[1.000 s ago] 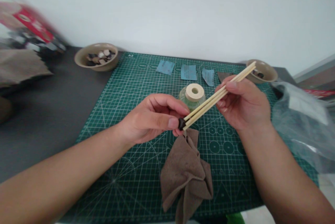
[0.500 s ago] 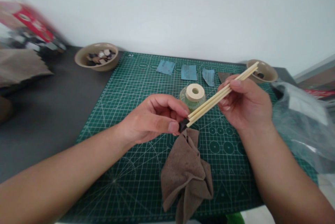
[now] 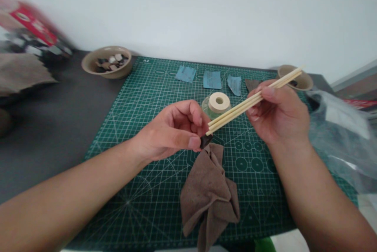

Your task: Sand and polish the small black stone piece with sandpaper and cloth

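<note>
**Tiny dark piece pinched in one hand, wooden sticks in the other**

Left hand (image 3: 169, 130) has the small dark piece (image 3: 205, 140) pinched between thumb and fingertips, over the near half of the green cutting mat (image 3: 259, 205), with the low ends of the wooden sticks (image 3: 253, 103) just beside it. Right hand (image 3: 278, 114) pinches those sticks near their upper half, thumb on top. Crumpled brown cloth (image 3: 209, 197) lies on the mat right below the left hand. Further up, mid-mat, there's a glass jar (image 3: 209, 107) with a cream ring (image 3: 219, 102) on top, and blue sandpaper scraps (image 3: 212, 79) sit behind it near the mat's far edge. Past the mat's far corners are two bowls of small pieces, (image 3: 106, 63) left and (image 3: 293, 78) right, and a plastic bag (image 3: 338, 134) lies off the mat's right side.
</note>
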The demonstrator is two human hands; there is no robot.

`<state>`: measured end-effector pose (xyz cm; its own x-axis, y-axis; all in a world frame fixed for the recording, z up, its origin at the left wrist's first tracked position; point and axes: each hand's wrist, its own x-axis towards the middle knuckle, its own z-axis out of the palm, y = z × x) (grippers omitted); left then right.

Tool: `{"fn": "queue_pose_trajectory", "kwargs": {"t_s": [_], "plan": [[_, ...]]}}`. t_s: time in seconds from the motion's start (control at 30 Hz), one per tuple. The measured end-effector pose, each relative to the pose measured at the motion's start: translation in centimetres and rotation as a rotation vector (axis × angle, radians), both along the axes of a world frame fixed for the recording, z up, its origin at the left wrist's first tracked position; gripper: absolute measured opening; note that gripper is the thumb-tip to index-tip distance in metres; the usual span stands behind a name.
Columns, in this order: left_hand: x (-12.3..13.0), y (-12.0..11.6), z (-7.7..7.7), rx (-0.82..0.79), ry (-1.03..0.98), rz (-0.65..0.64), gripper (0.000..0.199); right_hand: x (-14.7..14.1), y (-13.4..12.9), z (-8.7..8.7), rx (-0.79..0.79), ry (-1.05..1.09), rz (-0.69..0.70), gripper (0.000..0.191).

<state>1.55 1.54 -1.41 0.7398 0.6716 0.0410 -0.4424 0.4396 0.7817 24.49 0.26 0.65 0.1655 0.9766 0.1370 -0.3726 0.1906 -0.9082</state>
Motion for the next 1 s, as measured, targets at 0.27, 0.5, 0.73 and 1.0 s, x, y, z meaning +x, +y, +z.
{"fn": "queue_pose_trajectory", "kwargs": {"t_s": [0.27,0.5,0.73,1.0], "plan": [[0.12,0.01,-0.09,0.021,0.013,0.0,0.025,0.05,-0.03,0.08,0.018,-0.031,0.015,0.007],[0.12,0.08,0.1,0.041,0.017,0.003,0.023,-0.01,-0.16,0.23,-0.013,-0.052,0.009,0.011],[0.14,0.08,0.02,0.041,0.023,-0.01,0.024,-0.05,-0.27,0.45,-0.048,-0.022,0.037,0.01],[0.13,0.16,-0.14,0.061,0.022,-0.015,0.023,-0.18,-0.25,0.27,-0.025,-0.05,0.014,0.013]]}}
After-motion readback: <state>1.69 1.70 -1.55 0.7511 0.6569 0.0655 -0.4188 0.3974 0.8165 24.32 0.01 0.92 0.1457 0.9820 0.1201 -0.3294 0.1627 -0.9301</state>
